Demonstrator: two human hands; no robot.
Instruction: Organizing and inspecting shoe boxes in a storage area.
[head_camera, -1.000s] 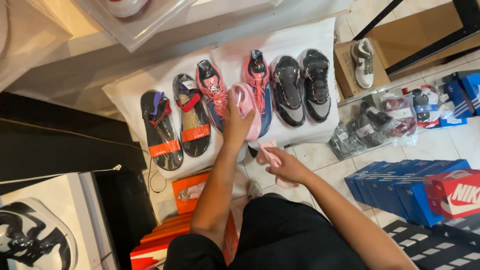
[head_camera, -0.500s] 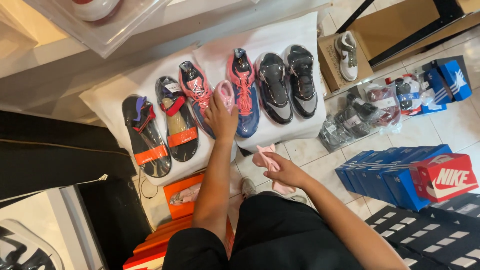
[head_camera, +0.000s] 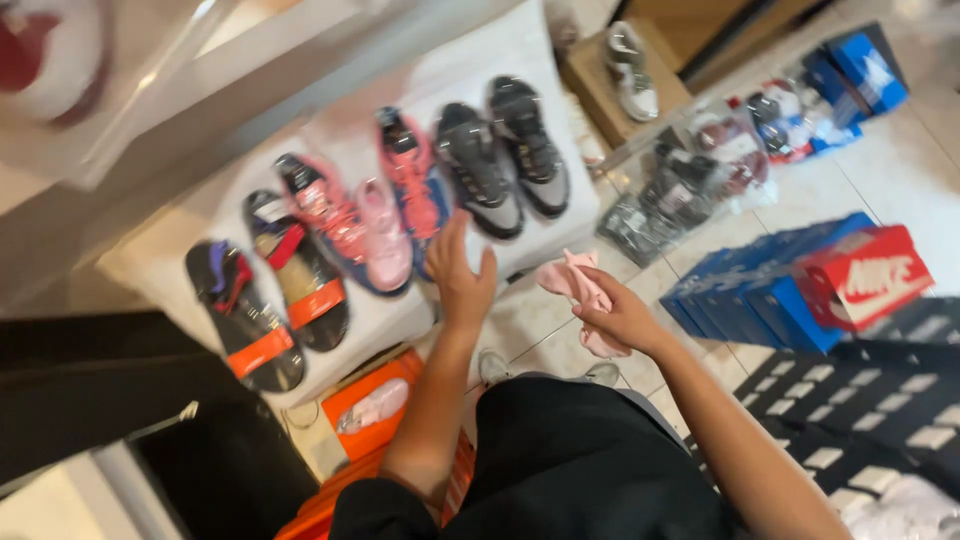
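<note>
The left hand (head_camera: 460, 275) hovers with fingers (head_camera: 447, 235) spread and empty, just off the near edge of the white sheet (head_camera: 520, 40) that carries the row of shoes. The pink shoe (head_camera: 385, 240) lies on the sheet just beyond and to the left of those fingertips, close but apart from them, beside a red and blue sneaker (head_camera: 320, 215). The right hand (head_camera: 620, 315) is closed around a pink cloth (head_camera: 575, 285), which bunches out past the fingers toward the sheet's near edge. Blue boxes (head_camera: 750, 295) sit on the floor further right.
</note>
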